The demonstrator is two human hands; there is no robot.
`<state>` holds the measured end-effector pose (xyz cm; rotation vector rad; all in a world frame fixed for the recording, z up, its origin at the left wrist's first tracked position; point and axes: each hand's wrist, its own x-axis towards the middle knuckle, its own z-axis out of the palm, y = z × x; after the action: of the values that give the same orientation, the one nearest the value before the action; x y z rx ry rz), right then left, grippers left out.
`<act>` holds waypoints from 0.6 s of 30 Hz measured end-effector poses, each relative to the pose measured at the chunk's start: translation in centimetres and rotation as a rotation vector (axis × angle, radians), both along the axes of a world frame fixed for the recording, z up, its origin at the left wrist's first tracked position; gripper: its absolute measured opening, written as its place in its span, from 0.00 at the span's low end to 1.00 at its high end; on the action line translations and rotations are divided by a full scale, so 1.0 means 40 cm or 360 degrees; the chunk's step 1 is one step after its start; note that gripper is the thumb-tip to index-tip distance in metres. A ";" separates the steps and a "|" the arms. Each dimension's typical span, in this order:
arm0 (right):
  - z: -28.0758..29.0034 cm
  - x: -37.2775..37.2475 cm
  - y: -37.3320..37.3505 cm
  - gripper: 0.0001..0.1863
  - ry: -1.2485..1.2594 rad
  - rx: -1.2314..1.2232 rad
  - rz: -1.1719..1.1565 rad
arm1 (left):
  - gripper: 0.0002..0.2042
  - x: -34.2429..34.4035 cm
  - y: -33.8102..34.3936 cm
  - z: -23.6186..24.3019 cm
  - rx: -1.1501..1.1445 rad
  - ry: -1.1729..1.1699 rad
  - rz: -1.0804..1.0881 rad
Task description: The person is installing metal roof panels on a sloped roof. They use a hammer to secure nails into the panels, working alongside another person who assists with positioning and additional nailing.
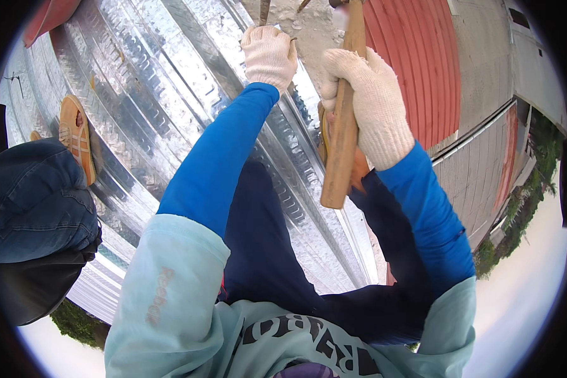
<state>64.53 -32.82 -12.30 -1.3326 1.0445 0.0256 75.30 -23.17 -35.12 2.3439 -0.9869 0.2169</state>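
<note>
My right hand (pixel 375 104), in a white knit glove, is wrapped round the wooden handle of a hammer (pixel 342 148). The handle stands nearly upright in view, its butt toward me. Only a bit of the hammer's dark head shows at the top edge. To its left, my left hand (pixel 269 55), gloved alike, is closed over the edge of the ribbed metal decking (pixel 195 44). A thin dark tip pokes out beside its fingers, and a dark rod (pixel 264 11) rises just beyond them. What the fist holds is hidden.
Another person in jeans (pixel 41 195) and a tan shoe (pixel 77 135) is on the decking at left. Rough concrete (pixel 312 38) borders the sheets beyond my hands. Red corrugated roofing (pixel 416 69) and grey roofs (pixel 485 57) lie to the right. My foot is partly hidden behind the hammer.
</note>
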 end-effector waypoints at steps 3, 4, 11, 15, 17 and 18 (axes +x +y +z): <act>-0.057 -0.010 0.091 0.17 -0.0187 0.0004 -0.0385 | 0.05 0.002 0.006 0.003 -0.0015 0.0057 -0.0007; -0.080 -0.044 0.121 0.17 -0.0156 -0.0019 -0.0396 | 0.05 -0.005 0.001 0.005 -0.0017 0.0050 -0.0010; -0.291 -0.171 0.294 0.25 -0.0127 -0.0517 -0.0326 | 0.07 0.002 0.000 -0.012 0.0033 -0.0032 -0.0017; -0.289 -0.143 0.268 0.26 -0.0208 -0.0840 -0.0169 | 0.08 0.008 0.007 -0.026 0.0001 -0.0061 -0.0031; -0.290 -0.139 0.259 0.26 -0.0161 -0.0705 -0.0221 | 0.08 0.009 0.004 -0.031 -0.0034 -0.0049 -0.0047; -0.297 -0.141 0.261 0.26 -0.0163 -0.0725 -0.0241 | 0.08 0.005 0.005 -0.030 -0.0006 -0.0087 -0.0028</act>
<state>58.89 -22.40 -24.20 -1.6378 1.0993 -0.4119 75.50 -22.96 -36.32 2.3360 -1.0318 0.2775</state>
